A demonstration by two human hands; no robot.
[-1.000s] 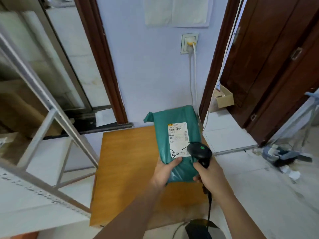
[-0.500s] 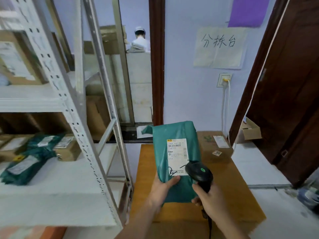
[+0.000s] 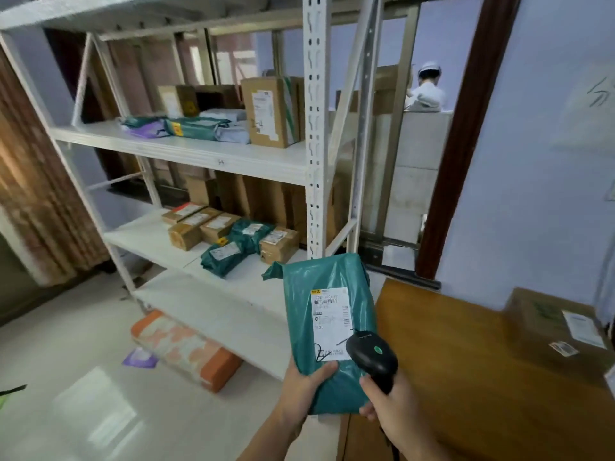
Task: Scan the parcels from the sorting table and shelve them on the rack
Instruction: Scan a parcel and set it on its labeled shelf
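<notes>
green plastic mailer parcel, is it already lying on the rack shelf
No, the green plastic mailer parcel is held up in the left hand, in front of the white metal rack.

Two hands show: the left hand [image 3: 304,385] grips one green parcel [image 3: 327,322], the right hand [image 3: 392,405] one black scanner [image 3: 372,359]. One white rack [image 3: 314,134] shows three shelf levels; its lower shelf carries five small brown boxes [image 3: 279,239] and two green bags [image 3: 223,252]. One wooden table [image 3: 459,377] bears one cardboard box [image 3: 545,331], and one orange package [image 3: 186,349] lies on the floor.
</notes>
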